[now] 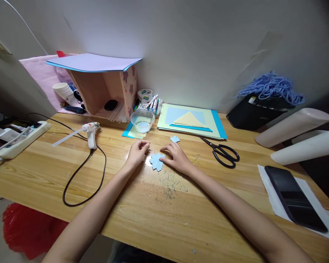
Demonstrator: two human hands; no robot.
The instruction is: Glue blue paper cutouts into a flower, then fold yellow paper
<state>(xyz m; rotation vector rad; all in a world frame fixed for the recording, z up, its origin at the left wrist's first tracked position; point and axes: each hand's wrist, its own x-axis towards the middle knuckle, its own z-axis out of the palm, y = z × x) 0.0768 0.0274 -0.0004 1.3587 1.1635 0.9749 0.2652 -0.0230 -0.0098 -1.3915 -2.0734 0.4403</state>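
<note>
Right hand [175,157] loosely spread, thumb at the flower [156,161]; left hand [137,152] curled nearby, grip unclear; press lightly, keeping paper flat

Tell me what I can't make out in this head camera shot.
All in the head view:
- Light-blue paper flower: right edge covered by the right hand.
- Red plastic bag: top hidden by the table.
- Nearer white roll: far end cut off by the right picture edge.
- Black pouch: lettering too small.
</note>
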